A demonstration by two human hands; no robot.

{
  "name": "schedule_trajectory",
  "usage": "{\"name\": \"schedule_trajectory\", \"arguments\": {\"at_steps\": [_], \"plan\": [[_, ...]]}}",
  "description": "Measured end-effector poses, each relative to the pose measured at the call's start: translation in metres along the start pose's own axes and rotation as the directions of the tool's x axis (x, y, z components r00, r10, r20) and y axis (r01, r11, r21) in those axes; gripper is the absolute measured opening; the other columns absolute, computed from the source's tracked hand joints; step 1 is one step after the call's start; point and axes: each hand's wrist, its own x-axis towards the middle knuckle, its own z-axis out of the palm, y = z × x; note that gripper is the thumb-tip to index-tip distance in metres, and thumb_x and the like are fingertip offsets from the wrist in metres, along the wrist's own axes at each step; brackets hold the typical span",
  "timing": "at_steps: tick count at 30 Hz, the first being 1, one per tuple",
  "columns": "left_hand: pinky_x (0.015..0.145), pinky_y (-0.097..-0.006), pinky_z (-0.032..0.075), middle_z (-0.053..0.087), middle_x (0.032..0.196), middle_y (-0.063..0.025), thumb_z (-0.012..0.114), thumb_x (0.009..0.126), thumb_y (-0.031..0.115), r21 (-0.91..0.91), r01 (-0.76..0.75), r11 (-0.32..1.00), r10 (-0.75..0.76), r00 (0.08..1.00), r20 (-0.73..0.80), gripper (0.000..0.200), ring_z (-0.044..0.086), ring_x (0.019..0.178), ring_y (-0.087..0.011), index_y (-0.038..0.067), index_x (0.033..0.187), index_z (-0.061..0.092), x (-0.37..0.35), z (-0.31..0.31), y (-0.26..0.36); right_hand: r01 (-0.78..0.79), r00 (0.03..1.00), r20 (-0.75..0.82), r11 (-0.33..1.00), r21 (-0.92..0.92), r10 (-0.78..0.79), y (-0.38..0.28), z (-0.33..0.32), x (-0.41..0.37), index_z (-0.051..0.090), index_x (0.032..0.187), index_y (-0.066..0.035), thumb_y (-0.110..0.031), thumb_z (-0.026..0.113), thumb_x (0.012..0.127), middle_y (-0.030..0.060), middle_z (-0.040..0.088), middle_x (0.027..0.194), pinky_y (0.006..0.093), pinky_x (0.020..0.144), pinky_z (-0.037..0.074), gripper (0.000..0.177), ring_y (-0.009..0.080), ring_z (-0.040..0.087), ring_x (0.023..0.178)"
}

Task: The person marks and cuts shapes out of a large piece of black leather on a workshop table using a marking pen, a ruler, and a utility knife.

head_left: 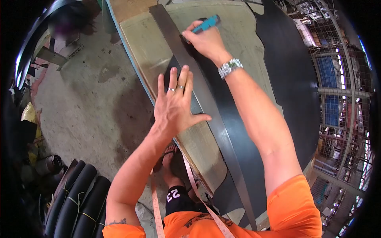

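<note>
A long metal straightedge (216, 121) lies across a sheet of black material (246, 146) on the table. My left hand (174, 101) presses flat on the straightedge and the sheet's left part, with its fingers spread. Near the straightedge's far end, my right hand (206, 41) is wrapped round a teal-handled tool (208, 24). The tool's tip is hidden by my fingers, close to the straightedge's right edge.
Pale table surface (202, 148) shows around the black sheet. More black material (289, 75) covers the table's right side. Wire racks (337, 91) stand at the right. Black rolls (75, 202) are at the lower left. A measuring tape (190, 170) hangs from my neck.
</note>
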Motion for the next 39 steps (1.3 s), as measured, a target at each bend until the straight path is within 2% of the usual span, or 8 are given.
{"name": "schedule_trajectory", "arguments": {"at_steps": [10, 14, 15, 18, 20, 25, 32, 39], "plan": [[0.116, -0.0650, 0.025, 0.033, 0.160, -0.0207, 0.075, 0.060, 0.082, 0.208, 0.007, 0.978, -0.015, 0.999, 0.037, 0.133, 0.030, 0.148, -0.0412, -0.008, 0.150, 0.037, 0.005, -0.001, 0.016, -0.181, 0.962, 0.222, 0.981, 0.074, 0.161, -0.014, -0.023, -0.023, 0.062, 0.075, -0.002, -0.015, 0.062, 0.078, 0.0155, 0.066, 0.066, 0.0411, 0.059, 0.053, 0.014, 0.0291, 0.067, 0.063], [0.111, -0.0653, 0.034, 0.040, 0.157, -0.0175, 0.076, 0.058, 0.081, 0.284, 0.009, 0.959, -0.001, 1.000, -0.029, 0.131, 0.038, 0.144, -0.0377, -0.006, 0.149, 0.041, 0.003, -0.002, 0.020, -0.218, 0.934, 0.272, 0.973, -0.074, 0.230, 0.003, -0.035, -0.081, 0.068, 0.083, -0.006, -0.024, 0.070, 0.084, 0.0056, 0.070, 0.068, 0.0287, 0.060, 0.055, 0.018, 0.0137, 0.071, 0.065], [0.111, -0.0653, 0.034, 0.040, 0.157, -0.0172, 0.076, 0.058, 0.081, 0.283, 0.017, 0.959, -0.005, 0.999, -0.043, 0.131, 0.038, 0.144, -0.0374, -0.006, 0.149, 0.041, 0.003, 0.000, 0.020, -0.172, 0.964, 0.203, 0.985, -0.025, 0.173, -0.007, -0.045, -0.112, 0.068, 0.070, -0.002, -0.029, 0.057, 0.090, 0.0225, 0.068, 0.068, 0.0434, 0.071, 0.059, 0.035, 0.0384, 0.070, 0.071], [0.114, -0.0647, 0.032, 0.035, 0.160, -0.0190, 0.076, 0.054, 0.085, 0.283, 0.040, 0.958, -0.043, 0.999, 0.004, 0.137, 0.033, 0.148, -0.0389, -0.005, 0.151, 0.039, 0.004, 0.000, 0.023, 0.076, 0.993, 0.089, 0.997, -0.031, -0.073, -0.003, -0.067, -0.215, 0.066, 0.087, -0.005, -0.023, 0.066, 0.086, 0.0148, 0.069, 0.076, 0.0423, 0.073, 0.055, 0.018, 0.0381, 0.068, 0.076], [0.115, -0.0642, 0.031, 0.034, 0.161, -0.0187, 0.075, 0.056, 0.085, 0.306, 0.080, 0.949, -0.105, 0.992, 0.067, 0.137, 0.030, 0.150, -0.0384, -0.004, 0.153, 0.036, 0.006, -0.002, 0.025, -0.199, 0.967, 0.173, 0.979, 0.049, 0.188, -0.017, -0.085, -0.269, 0.065, 0.083, -0.004, -0.017, 0.068, 0.088, 0.0109, 0.066, 0.071, 0.0344, 0.064, 0.051, 0.014, 0.0219, 0.066, 0.065], [0.123, -0.0576, 0.016, 0.030, 0.162, -0.0209, 0.070, 0.067, 0.082, 0.204, 0.039, 0.978, -0.029, 0.998, -0.053, 0.131, 0.022, 0.152, -0.0398, -0.004, 0.156, 0.028, -0.003, 0.020, 0.017, -0.090, 0.991, 0.108, 0.992, 0.093, 0.080, 0.002, -0.078, -0.278, 0.069, 0.085, -0.004, -0.019, 0.068, 0.088, 0.0105, 0.067, 0.071, 0.0350, 0.064, 0.051, 0.015, 0.0193, 0.064, 0.063], [0.121, -0.0613, 0.016, 0.021, 0.163, -0.0272, 0.076, 0.065, 0.074, -0.241, 0.034, 0.970, 0.005, 0.987, 0.161, 0.129, 0.019, 0.152, -0.0442, -0.012, 0.151, 0.031, -0.217, 0.067, 0.226, -0.015, 0.997, 0.080, 0.998, -0.064, 0.020, 0.017, -0.072, -0.273, 0.069, 0.083, -0.005, -0.028, 0.064, 0.087, 0.0167, 0.071, 0.077, 0.0421, 0.069, 0.055, 0.024, 0.0360, 0.069, 0.074], [0.116, -0.0648, 0.026, 0.026, 0.162, -0.0256, 0.084, 0.056, 0.070, 0.085, 0.042, 0.995, -0.053, 0.990, 0.133, 0.138, 0.022, 0.152, -0.0405, -0.011, 0.152, 0.027, -0.219, 0.058, 0.259, -0.043, 0.999, -0.007, 0.990, -0.131, 0.042, 0.020, -0.075, -0.309, 0.066, 0.079, -0.006, -0.027, 0.058, 0.087, 0.0197, 0.068, 0.073, 0.0461, 0.070, 0.054, 0.024, 0.0390, 0.068, 0.075]]}}
